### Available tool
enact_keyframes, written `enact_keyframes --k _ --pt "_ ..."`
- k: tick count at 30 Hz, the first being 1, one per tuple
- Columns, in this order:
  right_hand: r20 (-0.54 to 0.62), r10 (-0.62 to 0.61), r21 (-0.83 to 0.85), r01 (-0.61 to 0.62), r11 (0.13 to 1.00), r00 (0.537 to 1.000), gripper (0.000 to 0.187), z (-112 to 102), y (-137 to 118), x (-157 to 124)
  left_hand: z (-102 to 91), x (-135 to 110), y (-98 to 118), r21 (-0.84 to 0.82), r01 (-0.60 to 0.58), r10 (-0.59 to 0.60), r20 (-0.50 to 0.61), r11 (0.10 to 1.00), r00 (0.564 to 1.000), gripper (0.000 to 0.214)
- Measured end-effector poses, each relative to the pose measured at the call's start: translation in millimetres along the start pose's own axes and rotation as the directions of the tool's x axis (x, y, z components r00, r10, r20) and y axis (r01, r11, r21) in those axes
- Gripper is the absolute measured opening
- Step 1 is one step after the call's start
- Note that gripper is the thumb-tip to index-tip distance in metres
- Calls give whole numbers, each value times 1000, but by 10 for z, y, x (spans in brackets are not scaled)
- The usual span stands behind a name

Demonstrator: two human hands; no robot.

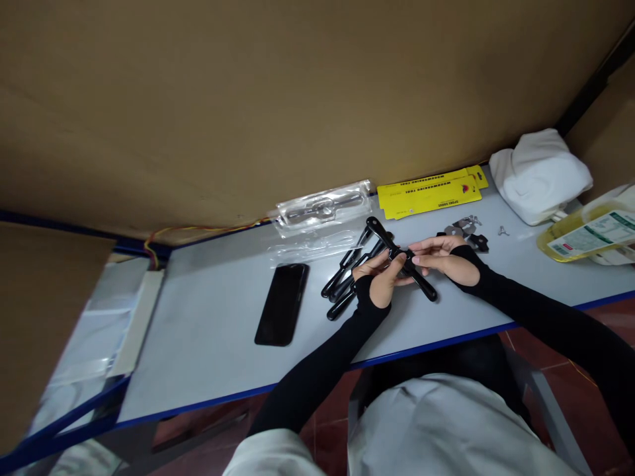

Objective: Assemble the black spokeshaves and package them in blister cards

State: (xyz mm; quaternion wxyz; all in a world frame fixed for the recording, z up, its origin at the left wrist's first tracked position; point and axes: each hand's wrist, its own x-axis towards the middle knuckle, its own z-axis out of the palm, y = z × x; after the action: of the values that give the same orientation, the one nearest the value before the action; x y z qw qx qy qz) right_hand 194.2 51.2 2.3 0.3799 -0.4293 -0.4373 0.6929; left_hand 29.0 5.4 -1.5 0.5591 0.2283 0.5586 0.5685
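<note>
My left hand (380, 277) and my right hand (441, 259) meet over the middle of the grey table (208, 330), both in black sleeves. Together they grip a long black tool handle (391, 248) that runs diagonally from upper left to lower right, its far end sticking out past my right hand. My fingers close around its middle section. Just left of my left hand lies a pile of several similar black handles (342, 277). Small metal and black parts (469, 228) sit behind my right hand.
A black phone (282, 303) lies face up left of the pile. Clear plastic blister packs (322, 208) and yellow packaging cards (429, 192) rest against the cardboard wall. A white cloth bundle (538, 173) and a bottle of yellow liquid (590, 231) are at the right.
</note>
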Motion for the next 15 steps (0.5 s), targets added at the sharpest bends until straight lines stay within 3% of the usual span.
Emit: enact_keyframes --k 9,15 --pt "31 -20 -38 21 999 999 41 -12 -18 9 -1 -26 51 12 0 -1 5 1000 1000 51" --pt "55 -115 -157 123 980 992 40 30 79 -17 15 -70 114 49 1 0 -22 999 1000 46"
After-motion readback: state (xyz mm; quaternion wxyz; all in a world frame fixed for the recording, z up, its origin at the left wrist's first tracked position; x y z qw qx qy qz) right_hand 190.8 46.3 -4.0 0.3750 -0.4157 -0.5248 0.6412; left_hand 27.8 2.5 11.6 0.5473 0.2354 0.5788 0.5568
